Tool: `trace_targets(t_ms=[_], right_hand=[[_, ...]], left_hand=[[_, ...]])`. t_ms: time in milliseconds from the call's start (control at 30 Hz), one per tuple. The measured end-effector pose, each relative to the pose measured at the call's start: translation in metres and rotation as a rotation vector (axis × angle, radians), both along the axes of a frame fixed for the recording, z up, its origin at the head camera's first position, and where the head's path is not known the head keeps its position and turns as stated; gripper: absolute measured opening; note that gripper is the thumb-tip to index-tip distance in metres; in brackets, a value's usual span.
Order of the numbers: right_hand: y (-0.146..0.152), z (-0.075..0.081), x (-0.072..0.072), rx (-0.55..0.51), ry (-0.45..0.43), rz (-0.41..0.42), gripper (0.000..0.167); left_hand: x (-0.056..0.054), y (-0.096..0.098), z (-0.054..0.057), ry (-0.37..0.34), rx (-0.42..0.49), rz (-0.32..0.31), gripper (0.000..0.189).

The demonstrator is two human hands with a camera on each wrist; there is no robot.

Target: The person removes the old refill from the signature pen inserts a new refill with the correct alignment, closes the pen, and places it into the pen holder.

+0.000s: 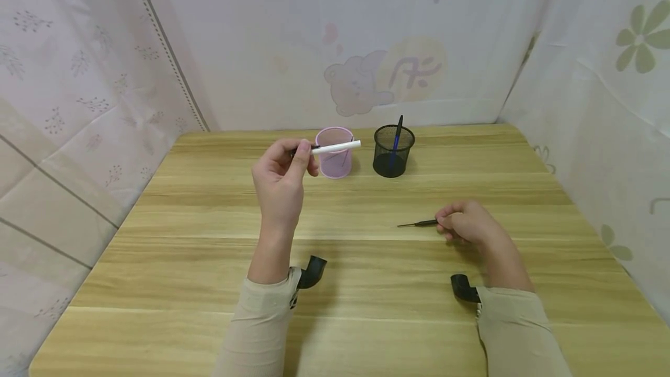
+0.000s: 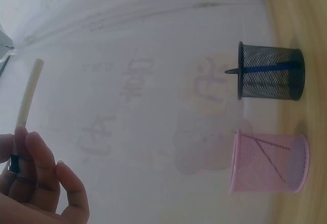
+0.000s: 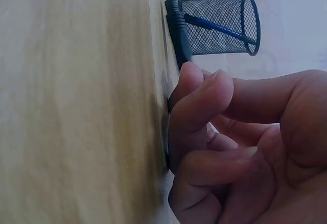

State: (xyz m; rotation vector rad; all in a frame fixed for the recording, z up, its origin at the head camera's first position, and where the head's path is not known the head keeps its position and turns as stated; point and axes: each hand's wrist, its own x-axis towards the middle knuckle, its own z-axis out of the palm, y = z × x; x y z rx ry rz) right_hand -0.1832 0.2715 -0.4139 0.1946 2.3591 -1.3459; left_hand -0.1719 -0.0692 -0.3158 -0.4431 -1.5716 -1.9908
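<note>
My left hand (image 1: 282, 173) is raised above the table and pinches a slim white pen (image 1: 339, 147) between thumb and fingers. A dark part of this pen shows at the fingers, and its white end points right, in front of the pink cup in the head view. Low over the table at the right, my right hand (image 1: 468, 223) pinches a small screwdriver (image 1: 426, 223) by the end of its black handle. Its thin shaft points left. The right wrist view shows the ribbed handle (image 3: 177, 29) beyond the fingertips; the gripped end is hidden.
At the back of the wooden table (image 1: 209, 202) stand a pink mesh cup (image 1: 335, 167) with thin dark sticks inside and a black mesh cup (image 1: 386, 162) holding a blue and black pen (image 1: 396, 139). Printed cloth (image 1: 251, 45) hangs behind and at both sides.
</note>
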Motion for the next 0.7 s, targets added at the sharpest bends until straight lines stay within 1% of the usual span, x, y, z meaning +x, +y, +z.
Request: trace_targets(t_ms=[233, 300, 367, 467, 533, 700], right_hand=[[-0.001, 0.003, 0.001, 0.005, -0.007, -0.009, 0.035], [-0.002, 0.006, 0.001, 0.021, -0.01, -0.016, 0.038], [-0.004, 0.009, 0.002, 0.043, -0.006, -0.017, 0.044], [-0.008, 0.017, 0.004, 0.068, 0.022, -0.007, 0.057], [-0.011, 0.024, 0.006, 0.072, 0.052, 0.008, 0.062], [-0.021, 0.042, 0.011, 0.074, 0.113, 0.026, 0.067]], left_hand=[[0.0, 0.0, -0.003, -0.022, -0.006, 0.007, 0.018], [-0.001, 0.001, -0.005, -0.028, -0.004, 0.006, 0.018], [-0.001, 0.002, -0.007, -0.034, -0.003, 0.003, 0.019], [-0.002, 0.003, -0.01, -0.045, 0.002, 0.001, 0.019], [-0.003, 0.004, -0.012, -0.051, 0.001, 0.002, 0.019], [-0.004, 0.004, -0.016, -0.065, -0.013, 0.003, 0.018]])
